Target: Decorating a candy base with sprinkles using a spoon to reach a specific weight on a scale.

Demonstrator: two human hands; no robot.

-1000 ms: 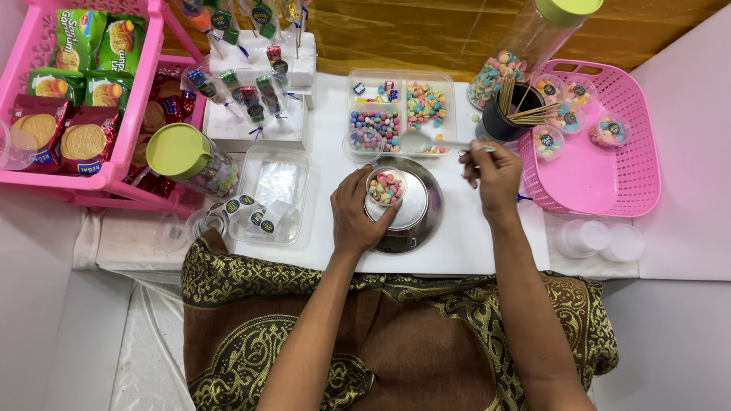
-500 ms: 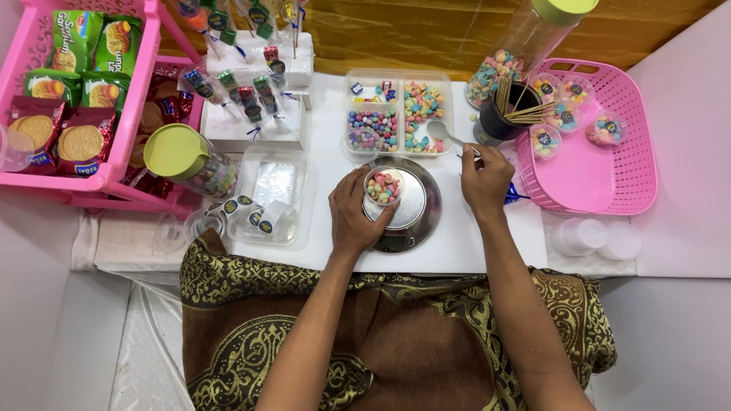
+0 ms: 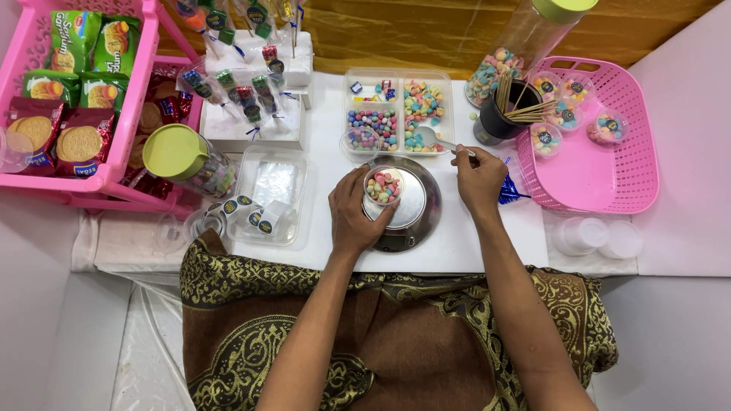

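A patterned brown and gold cloth (image 3: 396, 335) covers the seated person's lap, nearest the camera. Above it, the left hand (image 3: 352, 215) curls around a small clear cup (image 3: 384, 186) of pastel candies, steadying it on a round metal scale (image 3: 403, 204). The right hand (image 3: 478, 179), a second ago hovering beside the scale, has reached forward; its fingers pinch a spoon (image 3: 435, 140) whose bowl now dips into the divided clear tray (image 3: 399, 111), suggesting another scoop is being fetched for the cup. The tray's compartments hold mixed coloured candies. Farther right, a pink basket (image 3: 601, 164) contains several filled, lidded cups, and a dark cup (image 3: 499, 122) holds wooden sticks.
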